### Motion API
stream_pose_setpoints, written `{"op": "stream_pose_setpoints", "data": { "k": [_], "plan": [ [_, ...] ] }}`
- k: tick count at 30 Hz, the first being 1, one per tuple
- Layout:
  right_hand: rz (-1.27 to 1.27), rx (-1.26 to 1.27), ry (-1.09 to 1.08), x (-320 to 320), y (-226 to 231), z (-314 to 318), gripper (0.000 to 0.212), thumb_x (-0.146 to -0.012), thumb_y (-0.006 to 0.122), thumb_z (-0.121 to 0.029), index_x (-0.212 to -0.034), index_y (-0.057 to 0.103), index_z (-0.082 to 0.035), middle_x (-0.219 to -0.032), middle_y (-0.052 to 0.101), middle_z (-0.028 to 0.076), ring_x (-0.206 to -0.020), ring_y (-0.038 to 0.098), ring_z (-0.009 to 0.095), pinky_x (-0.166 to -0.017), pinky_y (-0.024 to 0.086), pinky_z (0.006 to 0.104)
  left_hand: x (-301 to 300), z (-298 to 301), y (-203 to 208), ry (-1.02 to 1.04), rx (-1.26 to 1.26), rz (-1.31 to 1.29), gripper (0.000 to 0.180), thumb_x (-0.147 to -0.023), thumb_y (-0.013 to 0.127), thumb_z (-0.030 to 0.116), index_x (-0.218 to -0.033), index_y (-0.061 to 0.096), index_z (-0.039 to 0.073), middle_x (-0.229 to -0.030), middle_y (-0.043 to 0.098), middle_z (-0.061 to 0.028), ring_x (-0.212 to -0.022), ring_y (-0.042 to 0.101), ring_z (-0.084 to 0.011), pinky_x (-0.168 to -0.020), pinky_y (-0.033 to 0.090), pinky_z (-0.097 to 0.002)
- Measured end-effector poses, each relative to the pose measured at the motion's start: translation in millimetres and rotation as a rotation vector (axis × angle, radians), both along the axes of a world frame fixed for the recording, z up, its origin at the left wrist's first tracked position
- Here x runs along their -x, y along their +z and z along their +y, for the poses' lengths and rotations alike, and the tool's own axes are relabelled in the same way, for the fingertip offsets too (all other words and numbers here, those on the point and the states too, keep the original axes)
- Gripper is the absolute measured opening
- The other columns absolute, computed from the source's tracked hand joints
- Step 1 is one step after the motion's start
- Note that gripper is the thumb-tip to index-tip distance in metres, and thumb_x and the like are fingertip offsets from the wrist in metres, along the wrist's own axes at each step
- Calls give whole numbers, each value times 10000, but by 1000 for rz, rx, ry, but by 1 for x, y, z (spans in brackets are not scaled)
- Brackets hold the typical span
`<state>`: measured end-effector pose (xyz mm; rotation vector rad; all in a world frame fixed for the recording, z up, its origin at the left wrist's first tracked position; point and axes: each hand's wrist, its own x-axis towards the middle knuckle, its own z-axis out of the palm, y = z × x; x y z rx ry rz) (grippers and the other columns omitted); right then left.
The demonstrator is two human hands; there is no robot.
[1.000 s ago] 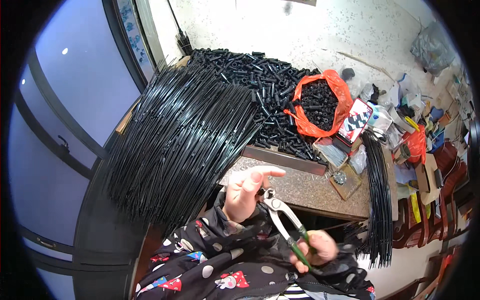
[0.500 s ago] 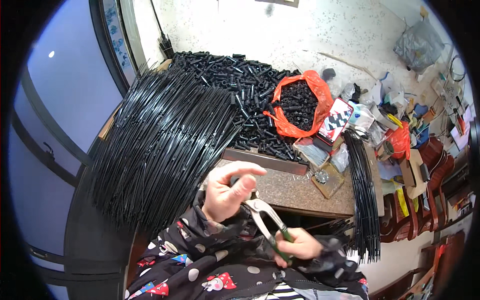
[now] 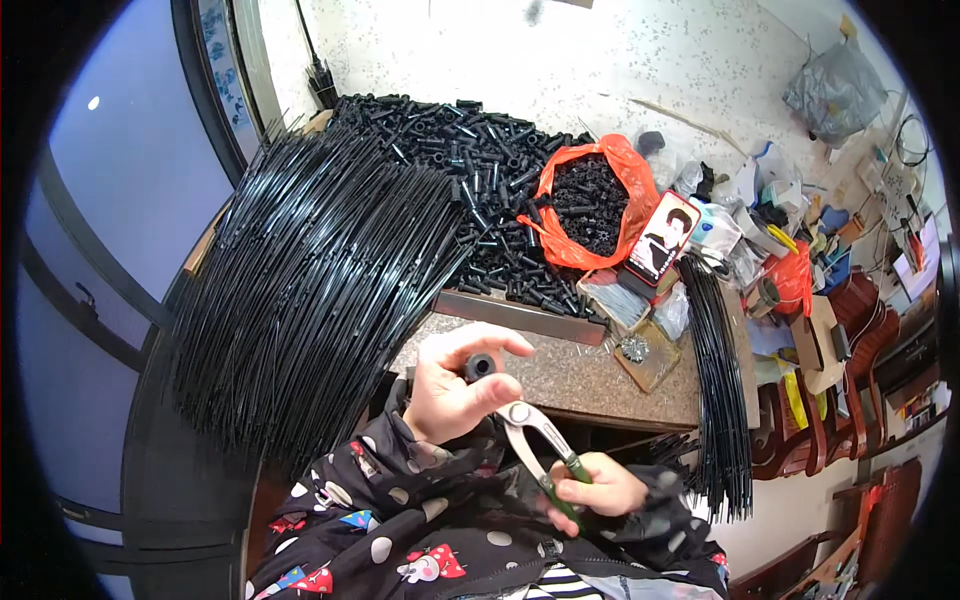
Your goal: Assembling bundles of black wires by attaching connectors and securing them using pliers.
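My left hand (image 3: 445, 395) is curled around a short black plastic tube (image 3: 480, 366), whose round open end points up between thumb and forefinger. Those two fingertips stand apart around it; the other fingers are mostly hidden. In my right hand (image 3: 603, 490) are pliers (image 3: 535, 445) with bare metal jaws and green handles. The fingers wrap the handles, which stand some way apart. The jaws reach up to just below the left thumb, and their tips are partly hidden behind it. Whether the jaws touch the tube I cannot tell.
Long thin black rods (image 3: 310, 290) cover the left of the table (image 3: 560, 375). Behind lie heaped black tubes (image 3: 490, 150) and a red plastic bag (image 3: 555, 250) of small black parts. A phone (image 3: 668, 238), small metal pieces (image 3: 634, 348) and another rod bundle (image 3: 718, 390) are at right.
My left thumb has moved down and away from the forefinger, so the tube's open end now shows. The right hand still grips the pliers. The phone's picture is different.
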<state>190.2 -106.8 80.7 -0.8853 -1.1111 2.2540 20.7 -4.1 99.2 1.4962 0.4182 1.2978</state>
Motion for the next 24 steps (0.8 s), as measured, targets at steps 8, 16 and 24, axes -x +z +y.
{"op": "stream_pose_setpoints", "data": {
  "k": [8,16,24],
  "plan": [
    [-749,-840,-394,7,7,2,501,-525,560,-8,-980,351,15,-771,466,122,-657,489,176,-560,388,273,-3,-6,5,-33,-28,282,567,-378,764,232,-837,503,27,-538,408,56,-441,324,2,-396,230,-138],
    [-511,-556,-296,14,-4,-14,272,-708,481,-80,-963,435,3,-757,490,83,-629,485,120,-576,389,254,-5,-3,7,-142,-67,137,425,-479,735,155,-797,484,26,-476,378,76,-435,317,22,-384,243,-127],
    [1,19,-68,-3,20,0,533,-776,371,-57,-1216,73,-84,-851,494,116,-703,500,171,-610,406,268,-4,-11,7,2,-24,223,303,-535,683,102,-768,507,20,-472,385,71,-420,302,11,-381,211,-144]
  ]
}}
